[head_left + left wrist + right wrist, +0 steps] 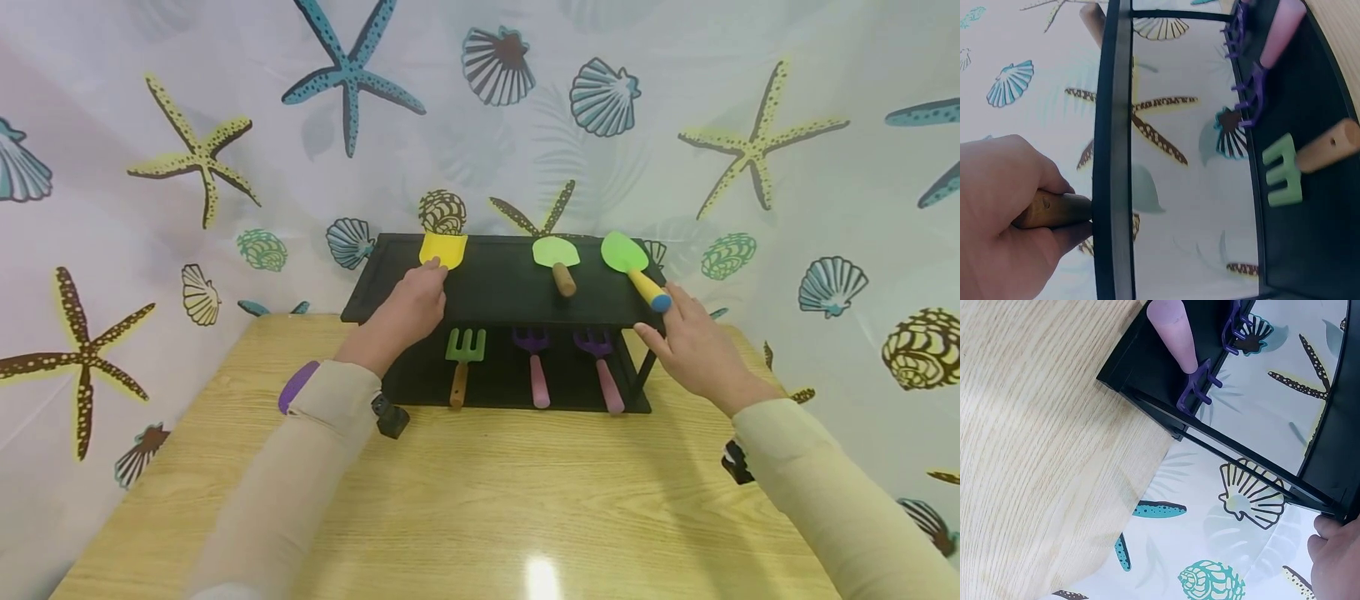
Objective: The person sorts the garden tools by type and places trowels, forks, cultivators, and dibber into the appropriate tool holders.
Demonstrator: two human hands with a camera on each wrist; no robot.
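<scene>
My left hand (412, 304) holds a small yellow toy shovel (444, 249) over the left part of a black two-tier rack's top shelf (487, 292). In the left wrist view, thumb and fingers pinch its wooden handle (1054, 209). At the rack's right front corner, my right hand (693, 346) touches the top shelf, its thumb extended along the front. Beside those fingers is the blue-tipped yellow handle of a green shovel (624, 252). A pale green shovel with a wooden handle (564, 279) lies between the two. The right wrist view shows only some fingers (1335, 544) at the corner.
On the lower shelf lie a green hand fork (465, 346) with a wooden handle and two purple forks with pink handles (538, 382) (609, 385). A purple object (297, 386) is partly hidden behind the left sleeve. The wooden table (487, 492) extends in front; patterned cloth hangs behind.
</scene>
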